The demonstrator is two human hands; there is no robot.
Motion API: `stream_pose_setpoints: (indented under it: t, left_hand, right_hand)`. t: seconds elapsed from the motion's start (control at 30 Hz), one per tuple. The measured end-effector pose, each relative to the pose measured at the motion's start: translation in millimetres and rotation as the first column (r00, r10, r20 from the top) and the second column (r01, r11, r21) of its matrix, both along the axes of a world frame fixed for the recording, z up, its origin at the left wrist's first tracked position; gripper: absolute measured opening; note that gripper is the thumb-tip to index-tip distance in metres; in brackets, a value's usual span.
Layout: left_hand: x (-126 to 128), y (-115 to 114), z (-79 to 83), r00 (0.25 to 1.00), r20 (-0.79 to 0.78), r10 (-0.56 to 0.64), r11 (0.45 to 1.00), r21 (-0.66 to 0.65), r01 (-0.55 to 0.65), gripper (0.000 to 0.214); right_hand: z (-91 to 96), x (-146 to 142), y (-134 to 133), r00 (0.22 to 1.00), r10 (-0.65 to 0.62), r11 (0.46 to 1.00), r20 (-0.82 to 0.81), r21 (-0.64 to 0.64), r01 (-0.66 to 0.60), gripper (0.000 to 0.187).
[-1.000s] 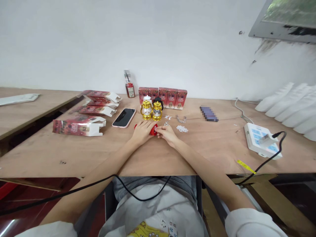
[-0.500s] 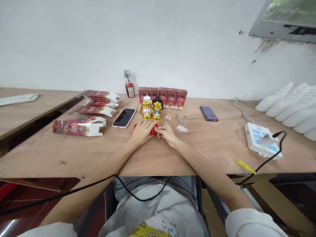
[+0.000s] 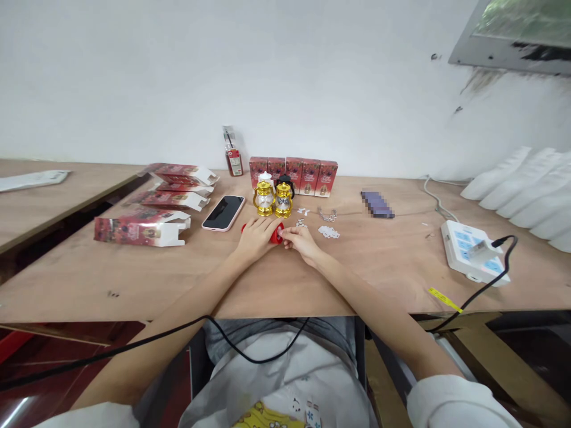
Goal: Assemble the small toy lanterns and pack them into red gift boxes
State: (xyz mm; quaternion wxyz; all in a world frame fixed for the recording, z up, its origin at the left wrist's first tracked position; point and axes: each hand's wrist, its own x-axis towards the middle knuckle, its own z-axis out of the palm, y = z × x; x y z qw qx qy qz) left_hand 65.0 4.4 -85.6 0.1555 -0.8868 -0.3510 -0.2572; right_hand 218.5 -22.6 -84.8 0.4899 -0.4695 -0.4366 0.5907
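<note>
A small red lantern [image 3: 276, 234] lies on its side on the wooden table [image 3: 178, 267], mostly hidden under my hands. My left hand [image 3: 256, 236] wraps over it with fingers closed. My right hand [image 3: 301, 240] pinches at the lantern's right end; what its fingertips hold is too small to make out. Just behind stand two gold lanterns [image 3: 273, 198], with a white one and a black one behind them.
A row of red boxes [image 3: 293, 174] stands at the wall. Flat red cartons [image 3: 147, 226] and a phone [image 3: 223, 212] lie to the left. Small white parts [image 3: 329, 232] lie right of my hands. A power strip [image 3: 470, 254] sits far right.
</note>
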Motion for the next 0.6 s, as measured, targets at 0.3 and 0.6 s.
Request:
stream_pose_setpoints:
  t: [0.3,0.6]
  left_hand:
    - [-0.9,0.7,-0.2,1.000,-0.025,0.014,1.000,0.012,-0.013,0.042]
    - [1.2,-1.2,3.7,0.993,-0.115,0.019,0.999,0.033,-0.015,0.036]
  right_hand:
    - [2.5,-0.7,-2.4,0.999,-0.049,0.999,0.018,0.003,0.049,0.018]
    - [-0.4,-2.5,-1.9,0.997,-0.050,0.998,0.065,0.045,0.047,0.018]
